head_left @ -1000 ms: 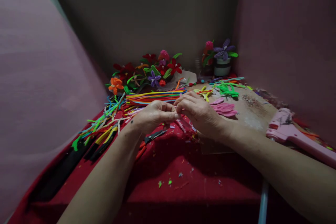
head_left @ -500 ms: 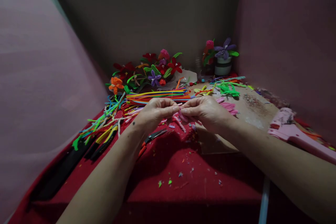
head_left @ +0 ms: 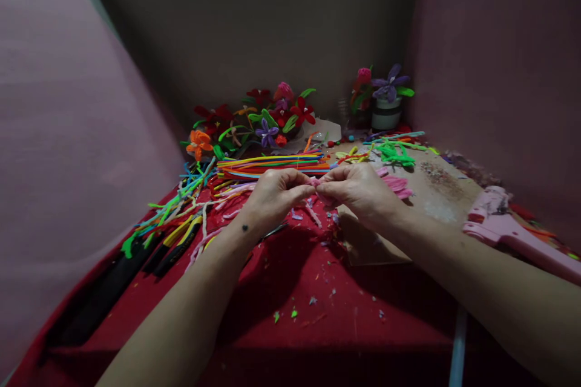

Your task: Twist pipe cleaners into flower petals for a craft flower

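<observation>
yellow-handled tool (head_left: pixel 176 240): lies at the left edge of the red cloth (head_left: pixel 327 296) that covers the table.
pipe cleaners (head_left: pixel 272 163): a many-coloured bundle lying flat, just behind both hands.
left hand (head_left: pixel 272 196): fingers closed, thumb and forefinger pinching the left end of the pink piece (head_left: pixel 315 182).
pink piece: small and fuzzy, held between the two hands just above the cloth.
right hand (head_left: pixel 363 193): fingers closed on its right end.
pink petals (head_left: pixel 398 184): lying just behind the right hand.
glue gun (head_left: pixel 499 224): pink, far right.
</observation>
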`<state>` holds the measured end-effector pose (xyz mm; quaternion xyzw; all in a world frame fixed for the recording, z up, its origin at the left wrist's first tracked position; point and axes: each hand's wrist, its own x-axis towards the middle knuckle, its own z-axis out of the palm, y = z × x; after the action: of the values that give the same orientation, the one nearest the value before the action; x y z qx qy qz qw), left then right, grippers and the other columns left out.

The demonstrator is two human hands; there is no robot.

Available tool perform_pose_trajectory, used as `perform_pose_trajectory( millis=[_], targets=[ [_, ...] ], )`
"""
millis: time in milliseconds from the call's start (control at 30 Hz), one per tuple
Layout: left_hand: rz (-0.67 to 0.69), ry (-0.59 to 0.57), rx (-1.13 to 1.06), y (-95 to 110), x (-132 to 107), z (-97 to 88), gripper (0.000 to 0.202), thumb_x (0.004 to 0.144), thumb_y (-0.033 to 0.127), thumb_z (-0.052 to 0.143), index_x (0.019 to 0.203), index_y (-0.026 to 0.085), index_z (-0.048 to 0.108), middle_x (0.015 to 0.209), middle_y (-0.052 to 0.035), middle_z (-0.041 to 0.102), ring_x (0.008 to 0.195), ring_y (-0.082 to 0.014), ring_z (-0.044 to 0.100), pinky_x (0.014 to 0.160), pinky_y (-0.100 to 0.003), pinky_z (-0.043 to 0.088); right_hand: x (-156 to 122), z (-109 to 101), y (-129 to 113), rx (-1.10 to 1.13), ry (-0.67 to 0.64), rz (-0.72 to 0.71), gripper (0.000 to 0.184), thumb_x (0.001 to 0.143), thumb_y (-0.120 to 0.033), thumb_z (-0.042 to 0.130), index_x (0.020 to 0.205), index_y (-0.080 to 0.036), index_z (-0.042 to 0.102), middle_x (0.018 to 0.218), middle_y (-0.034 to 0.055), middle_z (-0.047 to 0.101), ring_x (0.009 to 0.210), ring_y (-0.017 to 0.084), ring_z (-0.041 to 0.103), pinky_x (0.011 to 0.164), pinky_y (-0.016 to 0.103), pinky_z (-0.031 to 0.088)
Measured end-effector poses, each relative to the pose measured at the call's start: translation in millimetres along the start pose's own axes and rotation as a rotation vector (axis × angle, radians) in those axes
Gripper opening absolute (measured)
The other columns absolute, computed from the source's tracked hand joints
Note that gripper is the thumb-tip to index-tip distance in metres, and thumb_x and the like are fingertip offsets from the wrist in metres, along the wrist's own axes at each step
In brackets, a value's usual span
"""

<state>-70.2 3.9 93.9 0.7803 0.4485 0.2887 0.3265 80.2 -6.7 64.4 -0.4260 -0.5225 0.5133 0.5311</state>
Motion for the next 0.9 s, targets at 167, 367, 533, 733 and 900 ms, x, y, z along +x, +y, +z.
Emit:
perform_pose_trajectory(
  millis=[167, 367, 533, 733, 900],
  targets=[
    [0.125, 0.109, 0.274, -2.1, -5.9, 17.7, 0.01, 0.078, 0.021, 0.052, 0.077, 0.014, 0.06, 0.065, -0.0025, 0.062, 0.057, -0.0122, 0.053, 0.055, -0.023, 0.039, -0.2, 1.7, 3.3, 0.076, 0.07, 0.054, 0.013, 0.06, -0.015, 0.066, 0.051, -0.014, 0.056, 0.047, 0.0003, 0.056, 0.043, 0.009, 0.051, 0.045, 0.024, 0.044],
    [0.115, 0.116, 0.167, -6.7, -5.3, 22.5, 0.012, 0.08, 0.023, 0.048, 0.078, 0.016, 0.058, 0.069, -0.0033, 0.065, 0.06, -0.0133, 0.058, 0.055, -0.023, 0.042, -2.0, 3.0, 2.4, 0.16, 0.017, 0.081, 0.014, 0.062, -0.014, 0.064, 0.051, -0.013, 0.057, 0.046, 0.0009, 0.056, 0.042, 0.009, 0.051, 0.044, 0.023, 0.043],
    [0.009, 0.113, 0.018, -8.0, -2.8, 24.6, 0.01, 0.076, 0.021, 0.048, 0.076, 0.015, 0.056, 0.066, -0.0031, 0.063, 0.055, -0.0133, 0.057, 0.05, -0.023, 0.042, -2.4, 4.0, 2.5, 0.105, -0.006, 0.062, 0.014, 0.063, -0.01, 0.059, 0.049, -0.013, 0.057, 0.045, 0.0015, 0.056, 0.042, 0.01, 0.051, 0.045, 0.023, 0.043],
    [0.023, 0.252, 0.214, -11.9, -2.6, 31.4, 0.008, 0.068, 0.015, 0.047, 0.066, 0.016, 0.054, 0.057, -0.0001, 0.06, 0.051, -0.0112, 0.053, 0.049, -0.021, 0.038, -3.5, 9.3, 2.8, -0.062, 0.039, 0.104, 0.015, 0.062, -0.005, 0.052, 0.05, -0.014, 0.055, 0.048, 0.0016, 0.057, 0.044, 0.011, 0.054, 0.048, 0.025, 0.047],
    [-0.029, 0.189, 0.162, -13.8, 0.8, 25.9, 0.01, 0.07, 0.018, 0.047, 0.062, 0.016, 0.053, 0.053, 0.0003, 0.059, 0.046, -0.01, 0.052, 0.045, -0.02, 0.036, -3.8, 10.1, 2.7, 0.006, 0.004, 0.136, 0.015, 0.063, -0.007, 0.051, 0.051, -0.015, 0.053, 0.048, 0.0024, 0.057, 0.044, 0.011, 0.054, 0.049, 0.026, 0.048]
  ],
)
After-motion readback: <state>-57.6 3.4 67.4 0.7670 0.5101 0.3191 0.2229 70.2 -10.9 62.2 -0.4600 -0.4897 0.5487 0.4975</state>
